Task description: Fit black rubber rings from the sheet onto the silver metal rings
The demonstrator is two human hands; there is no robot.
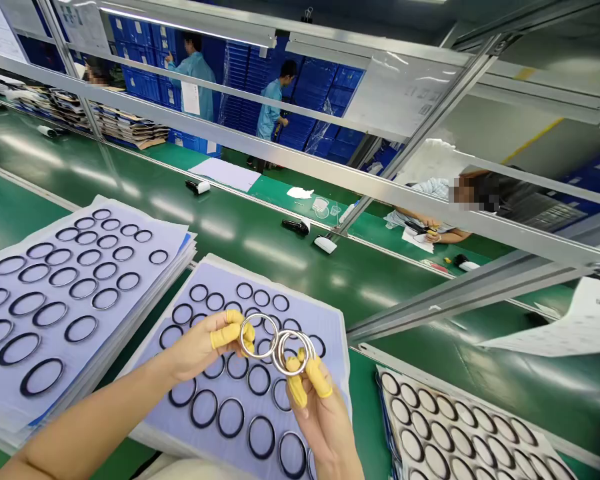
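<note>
My left hand [203, 343], with yellow finger cots on its fingertips, pinches one shiny silver metal ring [259, 315] by its left edge. Several similar rings [311, 348], overlapping in a bunch, are held from below between the yellow-covered fingertips of my right hand [323, 407]. The single ring and the bunch meet or overlap in view; whether they touch I cannot tell. Both hands are above a pale violet sheet [330, 320] on which dark-rimmed rings [249, 437] lie in rows. My forearm and hands hide part of those rows.
To the left is a stack of sheets [147, 267] bearing more dark rings. Another ring-covered sheet [393, 427] lies at lower right. Beyond the green bench [220, 233], a metal frame [280, 157] crosses the view. Black-and-white objects [296, 227] lie past it, and several people are farther back.
</note>
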